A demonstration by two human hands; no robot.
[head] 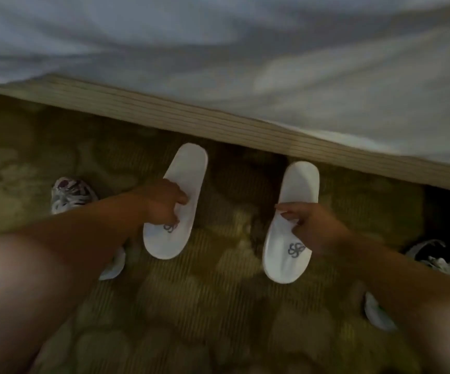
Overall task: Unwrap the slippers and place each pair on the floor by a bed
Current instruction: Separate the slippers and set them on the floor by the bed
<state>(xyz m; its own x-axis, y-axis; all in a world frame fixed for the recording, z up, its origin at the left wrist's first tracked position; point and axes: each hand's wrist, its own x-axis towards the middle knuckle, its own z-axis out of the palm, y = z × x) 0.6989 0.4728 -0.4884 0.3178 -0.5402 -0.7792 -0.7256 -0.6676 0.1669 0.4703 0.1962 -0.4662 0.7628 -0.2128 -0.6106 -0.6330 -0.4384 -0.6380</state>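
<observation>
Both slippers are unwrapped; the left hand [164, 201] grips one slipper [176, 201], the right hand [313, 230] the other [291, 225], seemingly just above the floor [205, 306] beside the bed [272, 76].

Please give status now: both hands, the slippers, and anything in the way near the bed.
Left hand grips left slipper, right hand grips right slipper. Both unwrapped, toes toward person, by the bed. Carpet between them bare.

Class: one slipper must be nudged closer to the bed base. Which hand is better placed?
Left hand: its slipper lies farther from the bed base than the right slipper.
</observation>
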